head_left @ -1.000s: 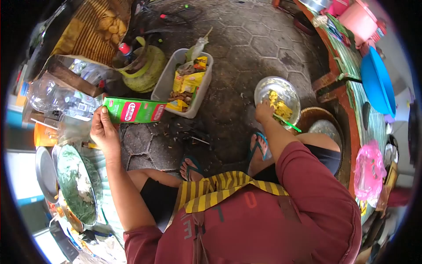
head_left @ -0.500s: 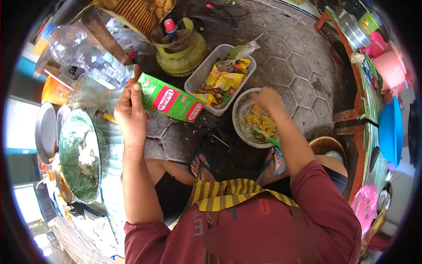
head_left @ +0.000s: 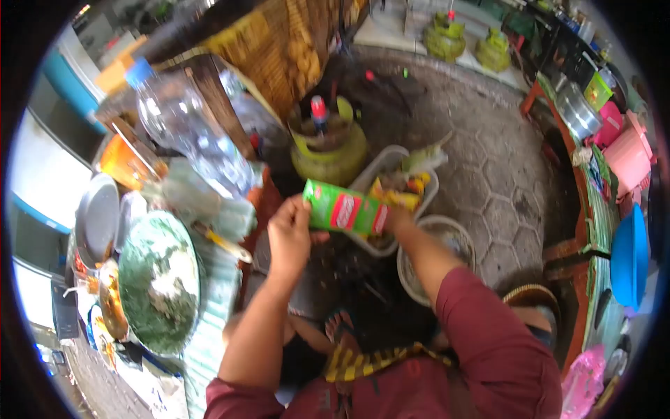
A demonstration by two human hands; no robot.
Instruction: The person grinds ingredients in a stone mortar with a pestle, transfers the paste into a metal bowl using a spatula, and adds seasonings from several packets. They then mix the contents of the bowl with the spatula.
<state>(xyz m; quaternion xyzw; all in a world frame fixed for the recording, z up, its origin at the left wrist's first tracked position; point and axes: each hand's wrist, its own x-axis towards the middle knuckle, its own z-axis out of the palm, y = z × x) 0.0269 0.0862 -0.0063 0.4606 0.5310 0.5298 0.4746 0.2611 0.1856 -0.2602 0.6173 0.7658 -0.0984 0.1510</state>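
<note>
My left hand (head_left: pixel 289 227) pinches the left end of a strip of green sachets (head_left: pixel 342 211) with red-and-white labels, holding it up over the floor. At the strip's right end is my right hand (head_left: pixel 400 222), blurred and with its fingers mostly hidden. Behind the strip, a grey plastic tub (head_left: pixel 434 188) holds yellow packets (head_left: pixel 391 190). Below my right forearm stands a round pale bowl (head_left: pixel 412 279), partly covered by the arm.
On the left bench are a large tray (head_left: pixel 159 328) with green and white food, a yellow-handled utensil (head_left: pixel 225 243) and a big clear bottle (head_left: pixel 188 133). A green gas cylinder (head_left: pixel 328 157) stands ahead. To the right are a blue basin (head_left: pixel 629 258) and a woven basket (head_left: pixel 534 297).
My right hand has left the bowl and come to the strip's right end. My left hand and the strip are further right in view. The view has tilted up, showing more floor ahead.
</note>
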